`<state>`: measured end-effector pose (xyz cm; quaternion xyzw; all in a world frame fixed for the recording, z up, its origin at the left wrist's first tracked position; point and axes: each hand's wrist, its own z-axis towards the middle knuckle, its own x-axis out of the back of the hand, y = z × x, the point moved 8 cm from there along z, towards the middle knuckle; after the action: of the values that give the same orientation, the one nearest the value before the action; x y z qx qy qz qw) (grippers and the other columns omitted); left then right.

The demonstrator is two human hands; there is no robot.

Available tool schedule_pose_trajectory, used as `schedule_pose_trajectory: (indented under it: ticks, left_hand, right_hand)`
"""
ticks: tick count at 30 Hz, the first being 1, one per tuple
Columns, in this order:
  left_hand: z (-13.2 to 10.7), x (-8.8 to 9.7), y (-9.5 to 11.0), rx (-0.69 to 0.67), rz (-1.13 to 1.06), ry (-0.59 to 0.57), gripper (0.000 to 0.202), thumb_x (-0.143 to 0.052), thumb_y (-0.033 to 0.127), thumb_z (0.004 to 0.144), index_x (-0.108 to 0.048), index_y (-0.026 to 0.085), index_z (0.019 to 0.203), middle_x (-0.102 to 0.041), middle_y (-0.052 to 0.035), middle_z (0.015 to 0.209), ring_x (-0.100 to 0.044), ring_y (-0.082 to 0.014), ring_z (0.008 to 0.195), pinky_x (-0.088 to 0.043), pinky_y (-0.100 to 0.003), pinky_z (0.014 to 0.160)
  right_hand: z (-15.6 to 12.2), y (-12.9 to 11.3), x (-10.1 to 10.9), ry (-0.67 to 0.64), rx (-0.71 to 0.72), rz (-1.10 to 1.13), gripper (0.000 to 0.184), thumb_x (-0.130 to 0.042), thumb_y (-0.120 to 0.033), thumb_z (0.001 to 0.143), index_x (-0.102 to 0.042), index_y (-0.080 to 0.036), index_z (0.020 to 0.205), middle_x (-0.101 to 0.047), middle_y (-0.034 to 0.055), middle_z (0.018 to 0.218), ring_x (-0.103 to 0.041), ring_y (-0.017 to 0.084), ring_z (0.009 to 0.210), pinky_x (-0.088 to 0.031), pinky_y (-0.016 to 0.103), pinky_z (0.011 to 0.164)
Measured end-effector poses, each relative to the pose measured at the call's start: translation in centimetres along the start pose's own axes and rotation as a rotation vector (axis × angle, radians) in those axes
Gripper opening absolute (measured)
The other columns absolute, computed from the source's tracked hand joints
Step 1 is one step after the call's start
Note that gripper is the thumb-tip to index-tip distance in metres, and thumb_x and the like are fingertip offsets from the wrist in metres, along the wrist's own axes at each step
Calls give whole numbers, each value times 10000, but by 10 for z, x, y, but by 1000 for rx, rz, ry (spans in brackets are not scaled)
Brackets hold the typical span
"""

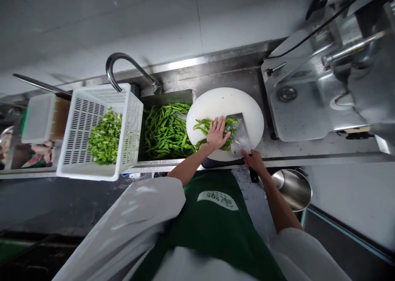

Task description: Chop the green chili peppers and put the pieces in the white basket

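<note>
On the round white cutting board (226, 98), my left hand (217, 133) lies with fingers stretched out over a bunch of green chili peppers (202, 126). My right hand (254, 161) is wrapped round the dark handle of a cleaver (240, 137). The broad blade rests over the right end of the peppers, just right of my left fingers. Pepper tips stick out on both sides of my left hand; the ones beneath it are hidden. Left of the board, a sink basin is filled with whole green peppers (168, 131).
A white plastic basket (129, 126) holds cut green peppers (106, 137) at the left. The curved faucet (123, 56) arches behind it. A metal slicing machine (302, 96) stands at the right. Below the counter edge sits a steel pot (293, 190).
</note>
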<state>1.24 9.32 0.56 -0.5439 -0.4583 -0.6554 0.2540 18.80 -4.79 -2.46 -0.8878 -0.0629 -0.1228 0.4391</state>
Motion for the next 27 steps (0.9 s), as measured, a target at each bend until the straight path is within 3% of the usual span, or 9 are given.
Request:
schedule_pose_trajectory:
  ticks: [12,16,20,27]
  left_hand:
    - [0,1,-2,11,3,12,799,-232,583,1080,-154,93,1705,-159,-111,1770,-80,-322,1653,-120,-550,1348]
    - [0,1,-1,19,-5,9,793,-208,576,1082,-175,77,1698,-170,-124,1767,-90,-325,1651,-120,-549,1348]
    - [2,1,0,24,-9,0,805,-189,581,1083,-172,56,1693,-154,-127,1770,-77,-320,1653,-101,-529,1353]
    - [-13,19,-15,28,72,-16,814,-230,610,1075,-191,90,1700,-145,-128,1771,-42,-340,1653,-81,-580,1342]
  right_hand:
    - [-9,-7,-13,30,18,3,487,-675,-685,866,-462,-269,731,-531,-31,432,-473,141,320,-381,268,355]
    - [-24,4,-19,13,-10,-3,516,-667,-709,862,-435,-280,693,-510,-22,404,-471,153,310,-393,286,360]
    - [-30,14,-34,78,-50,67,513,-697,-719,832,-441,-286,732,-511,-25,420,-473,163,315,-387,300,341]
    - [-30,11,-55,103,-65,221,552,-735,-744,787,-415,-294,781,-508,-47,433,-474,162,323,-378,292,315]
